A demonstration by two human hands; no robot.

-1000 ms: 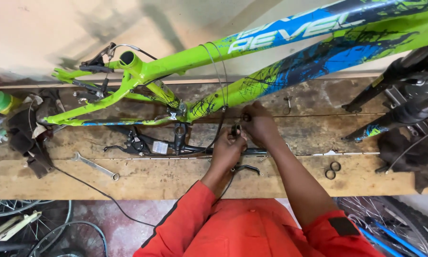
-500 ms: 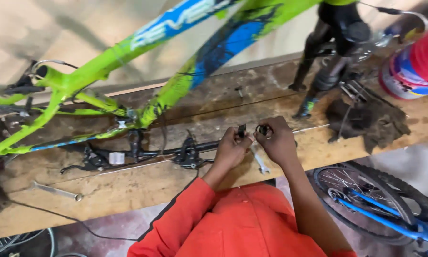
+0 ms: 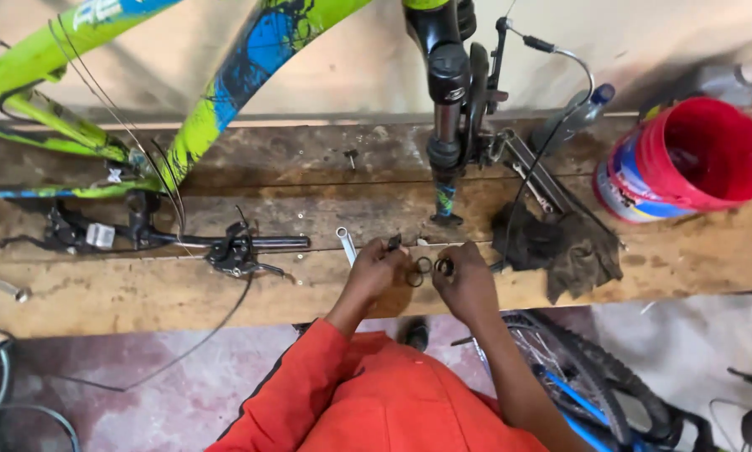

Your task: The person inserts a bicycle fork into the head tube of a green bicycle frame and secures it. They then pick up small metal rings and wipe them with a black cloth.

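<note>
- Left hand (image 3: 376, 272): resting at the front part of the wooden bench (image 3: 184, 293), fingers pinched on a small dark part (image 3: 393, 243) and touching a dark metal ring (image 3: 415, 274).
- Right hand (image 3: 466, 280): just beside the left, fingertips closed on a second small ring (image 3: 444, 266); the two rings lie side by side between the hands.
- Wrench (image 3: 346, 244): silver, lying flat on the bench just left of the left hand.
- Handlebar assembly (image 3: 225, 247): black bar with brake lever and cables, lying on the bench well to the left.
- Dark rag (image 3: 564, 247): crumpled on the bench just right of the right hand.
- Fork (image 3: 447, 100): black, standing upright on the bench behind the hands.
- Bicycle frame (image 3: 217, 100): green and blue, resting along the rear of the bench.
- Red bucket (image 3: 685, 163): lying on its side at the far right, mouth facing the camera.
- Wheel (image 3: 593, 385): on the floor below the right forearm.
</note>
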